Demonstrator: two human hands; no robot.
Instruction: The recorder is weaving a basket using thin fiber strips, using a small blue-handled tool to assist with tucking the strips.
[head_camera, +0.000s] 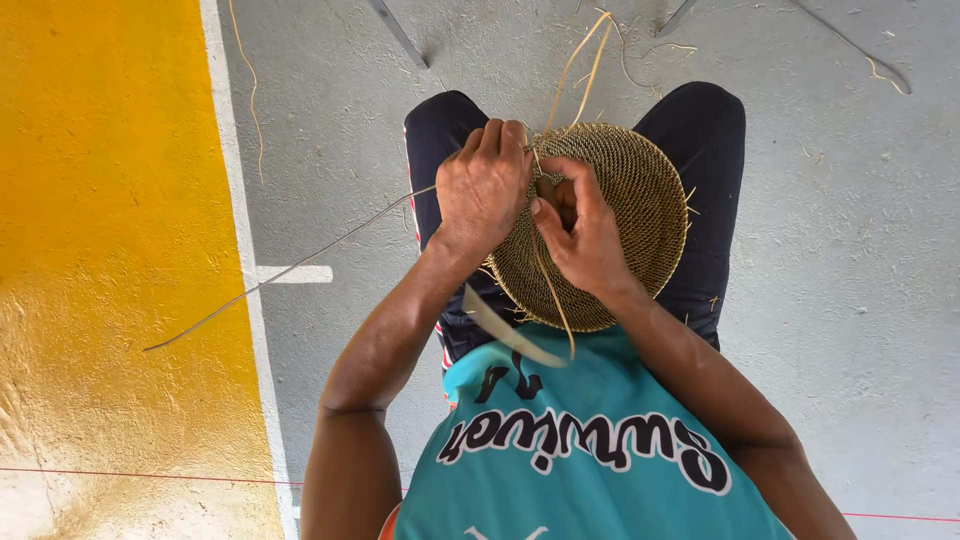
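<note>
Left hand (483, 185) has fingers curled tight over the woven basket (630, 215) rim; right hand (583, 235) pinches a straw strand (556, 300) against it, basket resting on the lap.

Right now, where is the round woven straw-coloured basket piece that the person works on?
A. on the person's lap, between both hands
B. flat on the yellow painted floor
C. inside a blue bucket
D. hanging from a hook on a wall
A: the round woven straw-coloured basket piece rests over the dark-trousered legs, with the left hand and the right hand both on it.
</note>
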